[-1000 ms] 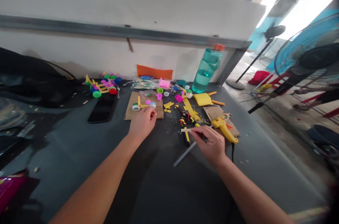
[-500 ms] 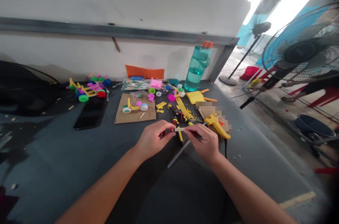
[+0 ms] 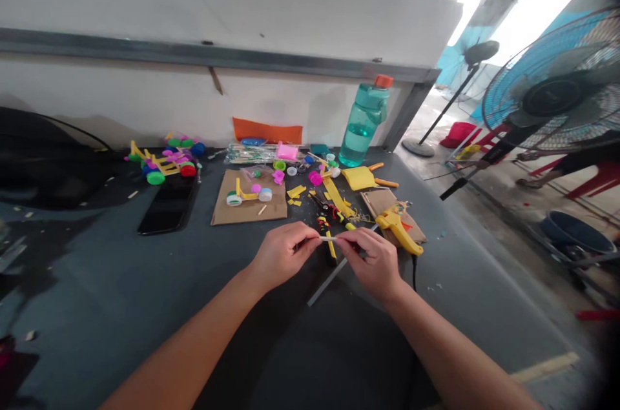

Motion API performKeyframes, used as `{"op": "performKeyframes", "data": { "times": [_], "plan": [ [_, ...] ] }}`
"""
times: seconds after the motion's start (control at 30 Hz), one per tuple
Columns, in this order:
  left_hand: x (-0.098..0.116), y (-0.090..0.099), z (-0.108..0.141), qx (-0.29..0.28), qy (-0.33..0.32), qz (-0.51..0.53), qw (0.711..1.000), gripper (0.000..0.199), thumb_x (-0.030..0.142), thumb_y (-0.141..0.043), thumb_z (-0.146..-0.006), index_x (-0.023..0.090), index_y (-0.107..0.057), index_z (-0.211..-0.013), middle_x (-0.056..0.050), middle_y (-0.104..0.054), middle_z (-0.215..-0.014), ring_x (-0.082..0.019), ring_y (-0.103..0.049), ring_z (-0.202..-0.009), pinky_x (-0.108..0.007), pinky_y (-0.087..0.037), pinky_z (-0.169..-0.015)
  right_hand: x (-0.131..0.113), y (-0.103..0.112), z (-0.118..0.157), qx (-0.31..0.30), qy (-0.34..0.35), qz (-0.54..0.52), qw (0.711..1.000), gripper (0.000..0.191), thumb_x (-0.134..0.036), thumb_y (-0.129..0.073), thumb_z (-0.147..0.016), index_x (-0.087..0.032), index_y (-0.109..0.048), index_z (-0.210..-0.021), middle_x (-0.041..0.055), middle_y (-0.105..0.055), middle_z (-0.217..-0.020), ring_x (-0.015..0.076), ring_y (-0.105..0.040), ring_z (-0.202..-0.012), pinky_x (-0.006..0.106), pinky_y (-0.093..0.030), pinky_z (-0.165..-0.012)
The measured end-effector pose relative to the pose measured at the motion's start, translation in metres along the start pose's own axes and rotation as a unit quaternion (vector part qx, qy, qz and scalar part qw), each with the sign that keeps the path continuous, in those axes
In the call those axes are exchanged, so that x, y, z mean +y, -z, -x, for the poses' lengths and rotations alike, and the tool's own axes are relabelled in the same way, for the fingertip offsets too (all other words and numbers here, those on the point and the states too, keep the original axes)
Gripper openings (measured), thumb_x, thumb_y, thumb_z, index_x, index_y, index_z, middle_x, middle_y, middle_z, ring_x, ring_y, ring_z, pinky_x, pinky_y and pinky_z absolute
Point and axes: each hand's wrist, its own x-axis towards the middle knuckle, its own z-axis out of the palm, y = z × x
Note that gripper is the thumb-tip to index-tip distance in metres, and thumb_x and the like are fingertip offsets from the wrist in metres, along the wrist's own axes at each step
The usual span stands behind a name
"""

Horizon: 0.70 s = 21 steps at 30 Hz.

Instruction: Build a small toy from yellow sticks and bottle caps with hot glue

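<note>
My left hand (image 3: 281,254) and my right hand (image 3: 372,260) pinch the two ends of a small pale stick (image 3: 328,239), held level above the dark table. Just behind and beneath it lie black-and-yellow pliers (image 3: 325,226). A clear glue stick (image 3: 329,281) lies slantwise below my right hand. To the right, a yellow glue gun (image 3: 400,229) rests on a cardboard piece (image 3: 378,201). Behind my left hand, a small yellow frame with bottle-cap wheels (image 3: 248,195) stands on a cardboard sheet (image 3: 225,213).
A black phone (image 3: 169,206) and cap-wheeled toys (image 3: 167,164) are at the left. Behind stand a teal bottle (image 3: 361,129) and packets of sticks (image 3: 252,153). Yellow scraps (image 3: 296,192) and orange-handled scissors (image 3: 385,183) lie mid-table. A large fan (image 3: 552,97) stands at the right.
The pale piece between my fingertips has turned slightly and now looks like one thin stick; before, two parallel strips showed. The camera view has shifted slightly.
</note>
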Motion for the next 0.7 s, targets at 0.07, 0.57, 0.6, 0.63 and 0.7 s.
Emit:
{"op": "performKeyframes", "data": {
  "times": [0.07, 0.57, 0.6, 0.63, 0.7],
  "plan": [
    [0.0001, -0.0005, -0.0005, -0.007, 0.028, 0.008, 1.0, 0.021, 0.031, -0.049, -0.087, 0.018, -0.063, -0.08, -0.001, -0.06, -0.068, -0.011, -0.052, -0.062, -0.022, -0.038, -0.059, 0.0, 0.0002, -0.0006, -0.004, 0.003, 0.006, 1.0, 0.01, -0.02, -0.056, -0.084, -0.02, -0.065, -0.081, 0.0016, -0.066, -0.071, 0.0137, -0.06, -0.065, 0.025, -0.046, -0.063],
    [-0.0013, -0.0013, -0.0048, -0.082, 0.244, 0.232, 0.938, 0.024, 0.038, -0.057, -0.08, 0.016, -0.063, -0.075, -0.001, -0.063, -0.064, -0.01, -0.052, -0.054, -0.02, -0.04, -0.052, 0.0029, -0.002, -0.0004, -0.022, 0.036, 0.005, 0.999, 0.012, -0.022, -0.058, -0.083, -0.021, -0.065, -0.093, 0.0024, -0.067, -0.075, 0.0148, -0.061, -0.07, 0.027, -0.05, -0.069],
    [-0.0016, -0.0011, -0.005, -0.085, 0.247, 0.239, 0.935, 0.024, 0.038, -0.057, -0.079, 0.016, -0.063, -0.074, 0.0, -0.062, -0.064, -0.009, -0.051, -0.054, -0.02, -0.04, -0.051, 0.0028, -0.0019, -0.0008, -0.02, 0.04, 0.006, 0.999, 0.012, -0.022, -0.058, -0.083, -0.021, -0.065, -0.093, 0.0024, -0.067, -0.075, 0.0148, -0.061, -0.071, 0.027, -0.05, -0.07],
    [-0.0019, -0.0009, -0.005, -0.089, 0.25, 0.244, 0.933, 0.024, 0.038, -0.058, -0.079, 0.016, -0.063, -0.075, 0.0, -0.062, -0.064, -0.009, -0.051, -0.053, -0.019, -0.039, -0.049, 0.0026, -0.0018, -0.0011, -0.019, 0.043, 0.007, 0.999, 0.012, -0.021, -0.058, -0.083, -0.021, -0.065, -0.092, 0.0024, -0.067, -0.075, 0.0148, -0.061, -0.071, 0.027, -0.05, -0.07],
    [-0.0026, -0.0009, -0.0049, -0.095, 0.254, 0.252, 0.929, 0.024, 0.039, -0.058, -0.079, 0.016, -0.063, -0.075, 0.0, -0.062, -0.063, -0.008, -0.05, -0.052, -0.018, -0.037, -0.047, 0.0022, -0.0015, -0.0015, -0.018, 0.046, 0.008, 0.999, 0.011, -0.021, -0.058, -0.083, -0.022, -0.065, -0.092, 0.0022, -0.068, -0.075, 0.0148, -0.061, -0.071, 0.027, -0.05, -0.07]
  ]
}}
